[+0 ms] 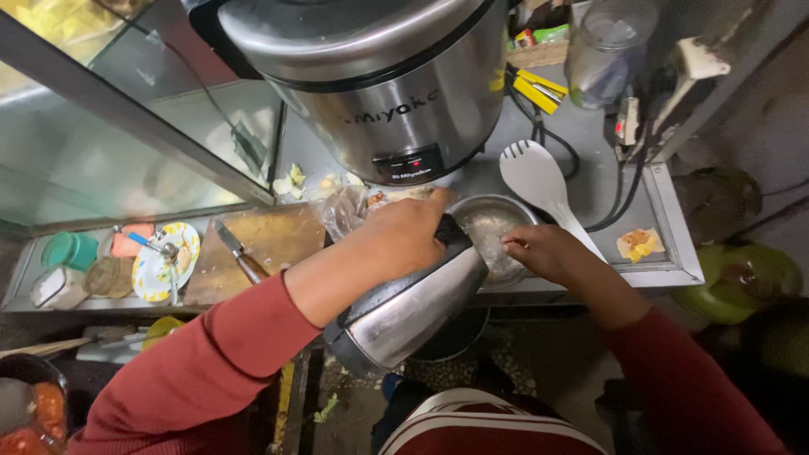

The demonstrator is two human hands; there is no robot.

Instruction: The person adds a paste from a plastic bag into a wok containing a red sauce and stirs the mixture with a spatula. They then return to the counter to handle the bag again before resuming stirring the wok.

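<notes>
My left hand (404,236) grips the black handle of a steel electric kettle (413,316), which is tilted with its spout over a small metal bowl (493,223). My right hand (543,251) rests on the bowl's near rim, fingers inside it. The bowl sits on the grey counter (674,270) just in front of a large steel rice cooker (379,84). A white plastic rice spoon (539,181) lies beside the bowl on the right. Both arms wear red sleeves.
A wooden cutting board (278,240) with a knife (236,251) lies left. Further left are a patterned plate (156,270) with a spoon and a green cup (67,250). A glass jar (607,50), cables and a power strip stand at back right. A green bucket (742,282) sits below right.
</notes>
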